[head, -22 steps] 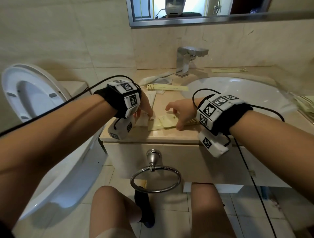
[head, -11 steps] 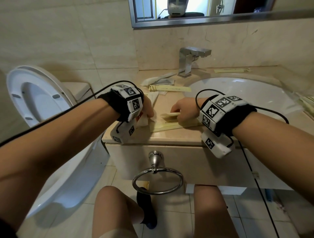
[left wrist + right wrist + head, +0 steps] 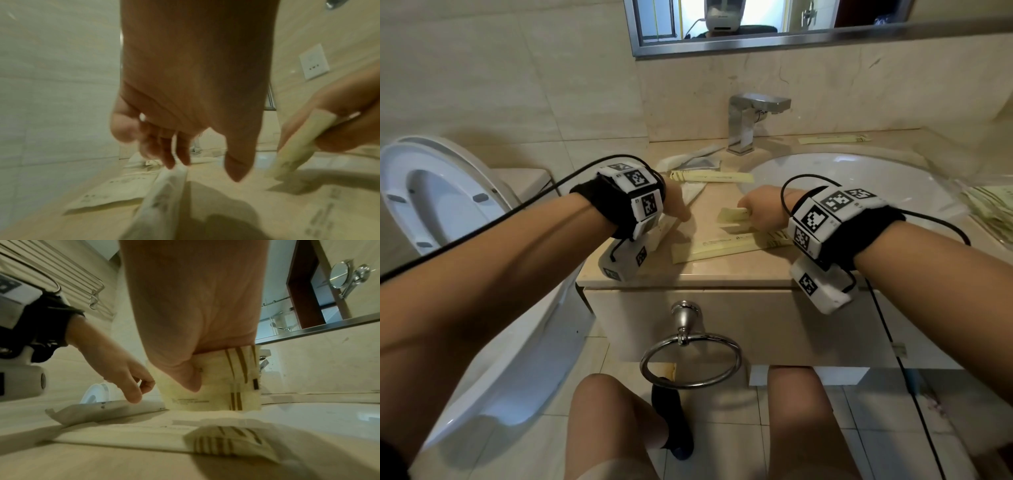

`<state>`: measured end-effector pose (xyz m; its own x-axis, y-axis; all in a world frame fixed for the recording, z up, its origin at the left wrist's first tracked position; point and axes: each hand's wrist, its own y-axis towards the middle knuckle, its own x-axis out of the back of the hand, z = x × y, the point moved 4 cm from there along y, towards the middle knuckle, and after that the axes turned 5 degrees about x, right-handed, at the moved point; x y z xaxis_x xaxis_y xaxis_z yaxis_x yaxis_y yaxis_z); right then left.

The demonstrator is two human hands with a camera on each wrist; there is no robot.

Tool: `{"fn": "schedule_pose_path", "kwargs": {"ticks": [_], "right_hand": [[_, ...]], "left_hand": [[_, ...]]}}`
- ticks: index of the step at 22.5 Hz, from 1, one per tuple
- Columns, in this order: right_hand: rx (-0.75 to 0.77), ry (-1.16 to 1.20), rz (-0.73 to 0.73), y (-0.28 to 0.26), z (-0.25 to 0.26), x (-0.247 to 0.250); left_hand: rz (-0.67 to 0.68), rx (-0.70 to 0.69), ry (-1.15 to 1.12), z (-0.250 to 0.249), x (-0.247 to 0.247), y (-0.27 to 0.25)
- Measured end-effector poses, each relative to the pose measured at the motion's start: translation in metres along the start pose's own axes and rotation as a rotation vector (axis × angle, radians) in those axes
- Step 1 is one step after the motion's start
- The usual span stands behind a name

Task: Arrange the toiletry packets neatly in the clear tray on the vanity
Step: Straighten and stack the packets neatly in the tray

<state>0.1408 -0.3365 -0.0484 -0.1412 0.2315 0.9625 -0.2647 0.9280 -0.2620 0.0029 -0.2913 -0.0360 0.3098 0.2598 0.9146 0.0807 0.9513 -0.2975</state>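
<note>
My right hand grips a small stack of pale yellow packets, brown-striped in the right wrist view, held on edge just above the vanity top. Below them a long yellow packet lies flat. My left hand hangs over a long white packet; its loosely curled fingers touch that packet's end and hold nothing. The clear tray sits at the far right with yellow packets in it, well away from both hands.
Another long yellow packet and white wrappers lie behind my hands near the tap. One more packet lies behind the basin. A toilet stands left; a towel ring hangs below the counter edge.
My right hand closed on the small yellow packets and lifted them off the counter, uncovering the long packet beneath. My left hand drew slightly back and left along the white packet.
</note>
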Motion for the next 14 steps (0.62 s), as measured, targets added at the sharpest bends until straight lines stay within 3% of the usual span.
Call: {"fn": "schedule_pose_path", "kwargs": {"ticks": [4,14], "right_hand": [[-0.102,-0.032,-0.017,-0.009,-0.018,0.0],[-0.193,-0.01,-0.077,-0.027,-0.041,-0.003]], "left_hand": [[0.07,-0.226,0.006,-0.032,0.005,-0.01],[0.052,-0.286,0.196,-0.066,0.003,-0.019]]}}
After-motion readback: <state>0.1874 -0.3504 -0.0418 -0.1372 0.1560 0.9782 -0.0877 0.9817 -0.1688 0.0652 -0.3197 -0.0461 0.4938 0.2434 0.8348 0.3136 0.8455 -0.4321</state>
